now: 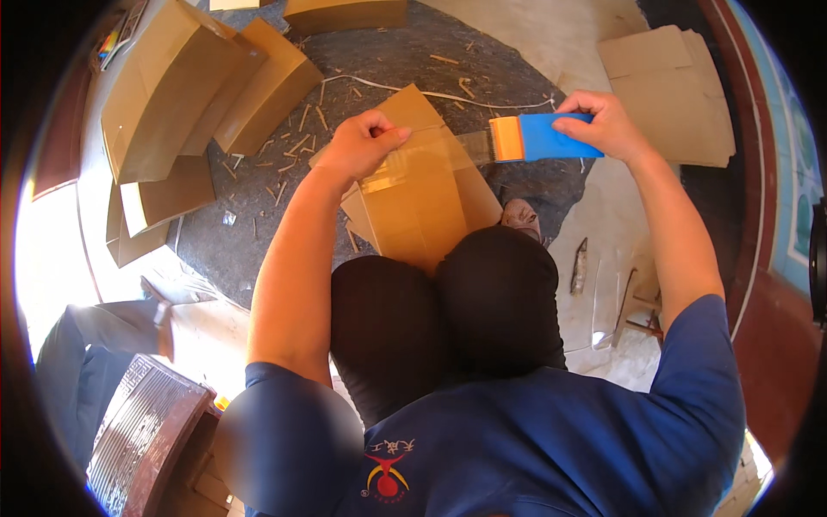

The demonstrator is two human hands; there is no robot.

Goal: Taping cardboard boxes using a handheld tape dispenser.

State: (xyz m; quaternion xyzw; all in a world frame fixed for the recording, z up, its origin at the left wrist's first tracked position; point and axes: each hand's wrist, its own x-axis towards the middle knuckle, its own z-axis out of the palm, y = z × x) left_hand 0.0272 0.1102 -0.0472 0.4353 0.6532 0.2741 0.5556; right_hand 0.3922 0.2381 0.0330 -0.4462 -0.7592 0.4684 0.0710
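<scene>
A brown cardboard box (413, 211) stands tilted against my knees, with shiny clear packing tape (389, 172) across its upper part. My left hand (369, 145) is closed at the box's upper left edge, thumb lying over the top; its fingertips are partly hidden. In my right hand (596, 126) is a blue and orange tape dispenser (556, 136), gripped at its outer end, to the right of the box. A strip of tape (475, 146) spans from the box to the dispenser's toothed orange front.
Several bent cardboard boxes (168, 86) stand at the far left. Flattened cardboard (668, 95) lies at the far right. Scraps litter the dark floor mat (345, 99), crossed by a white cord (379, 84). Someone's trousered leg (82, 345) shows at lower left, beside a brown slatted seat (146, 431).
</scene>
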